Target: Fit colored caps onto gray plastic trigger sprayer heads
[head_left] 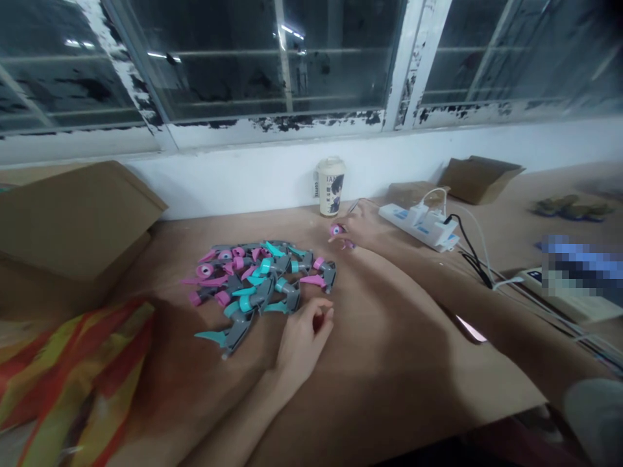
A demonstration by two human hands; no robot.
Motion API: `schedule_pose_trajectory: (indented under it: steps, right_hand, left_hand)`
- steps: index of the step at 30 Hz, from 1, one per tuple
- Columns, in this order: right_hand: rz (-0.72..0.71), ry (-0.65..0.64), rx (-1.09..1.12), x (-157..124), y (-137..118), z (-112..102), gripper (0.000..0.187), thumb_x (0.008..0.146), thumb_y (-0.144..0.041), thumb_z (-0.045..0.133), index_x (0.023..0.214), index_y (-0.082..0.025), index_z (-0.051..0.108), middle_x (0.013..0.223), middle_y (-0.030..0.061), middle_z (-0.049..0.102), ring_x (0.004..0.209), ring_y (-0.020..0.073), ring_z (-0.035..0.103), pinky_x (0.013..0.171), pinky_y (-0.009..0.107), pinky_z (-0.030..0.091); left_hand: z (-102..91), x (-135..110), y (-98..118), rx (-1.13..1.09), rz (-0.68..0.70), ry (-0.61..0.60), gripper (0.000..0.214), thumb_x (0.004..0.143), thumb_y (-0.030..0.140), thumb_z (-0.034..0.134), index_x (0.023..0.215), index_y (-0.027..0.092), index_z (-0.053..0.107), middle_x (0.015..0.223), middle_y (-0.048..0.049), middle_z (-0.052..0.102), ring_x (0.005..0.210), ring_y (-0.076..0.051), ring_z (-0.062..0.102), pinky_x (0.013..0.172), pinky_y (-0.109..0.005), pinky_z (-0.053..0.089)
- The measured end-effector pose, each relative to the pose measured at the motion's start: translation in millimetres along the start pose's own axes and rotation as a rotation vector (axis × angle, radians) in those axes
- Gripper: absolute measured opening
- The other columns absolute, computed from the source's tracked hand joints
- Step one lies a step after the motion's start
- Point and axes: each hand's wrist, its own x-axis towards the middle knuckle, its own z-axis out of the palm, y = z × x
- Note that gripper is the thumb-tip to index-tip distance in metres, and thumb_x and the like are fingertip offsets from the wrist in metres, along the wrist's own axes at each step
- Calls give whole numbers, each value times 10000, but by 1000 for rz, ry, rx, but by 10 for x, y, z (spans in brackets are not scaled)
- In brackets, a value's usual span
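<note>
Trigger spray heads, grey with teal or pink triggers and collars, lie in a loose pile on the table. My left hand rests at the near right edge of the pile, beside a teal spray head. Its fingers are curled and the thumb and forefinger tips nearly meet, with nothing seen between them. Farther out, right of the pile, my right hand has its fingers closed on a pink spray head. The round pink collar faces left; most of that head is hidden by the fingers.
A paper cup stands against the wall. Right of it lie a power strip with cables and a cardboard box. A larger carton and a red-yellow bag are at left. A phone-like object shows under my right forearm.
</note>
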Motion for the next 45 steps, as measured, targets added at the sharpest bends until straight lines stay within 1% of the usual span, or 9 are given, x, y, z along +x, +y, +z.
schedule_pose_trajectory:
  steps: [1,5,8,11,15,22,29,35,45]
  right_hand:
    - [-7,13,4,-134,7,-58,409,847,-479,471,937,-149,696,981,84,700,1067,245,564,991,442,234]
    - [-113,69,136,-849,-55,-207,326,740,-508,636,947,-261,684,881,14,716,921,217,616,957,450,281]
    - [-154,103,210,-1359,-215,-229,451,698,-557,652,1036,-257,643,875,26,712,895,229,612,914,423,290]
    - [-182,55,345,-1627,-412,-182,508,660,-562,678,1044,-239,599,921,15,695,928,216,598,870,365,298]
    - [-238,-12,465,-1616,-585,-54,483,618,-559,708,919,-206,573,864,-1,668,847,183,591,837,330,288]
    - [-310,-26,461,-1457,-622,86,438,626,-544,710,883,-212,585,833,-11,631,865,168,559,874,324,260]
    - [-218,52,485,-1534,-665,104,439,601,-579,712,809,-204,619,781,1,639,804,168,565,870,341,259]
    - [-172,71,516,-1603,-729,105,381,662,-549,684,817,-206,626,785,-2,657,820,170,563,827,331,275]
    - [-63,-101,764,-1609,-722,50,337,673,-469,716,934,-260,675,872,-11,688,808,159,586,734,292,411]
  left_hand:
    - [-6,0,16,-9,-10,-6,174,877,284,444,943,198,580,638,32,540,512,-104,544,517,-216,420]
    - [-14,-4,80,-74,-78,-31,216,873,354,461,895,187,595,657,11,579,579,-126,583,562,-236,454]
    - [15,-2,95,-263,-161,-68,252,852,401,487,921,182,592,747,-17,607,669,-153,619,543,-235,486]
    - [46,14,81,-483,-229,-158,303,822,410,529,1005,174,580,855,-41,619,750,-170,639,531,-232,512]
    - [51,50,55,-587,-232,-276,334,761,379,615,1013,163,581,898,-42,605,758,-158,618,547,-235,526]
    - [9,109,13,-599,-259,-299,252,723,296,652,913,164,550,861,-4,532,729,-126,572,515,-204,510]
    - [-29,145,73,-541,-279,-348,298,675,210,670,948,158,563,816,0,546,687,-111,539,525,-198,473]
    - [9,122,59,-607,-271,-344,237,713,243,641,918,167,550,790,14,532,624,-100,532,498,-203,458]
    - [9,122,55,-554,-260,-296,237,709,268,655,906,169,567,839,-2,542,732,-128,554,521,-185,456]
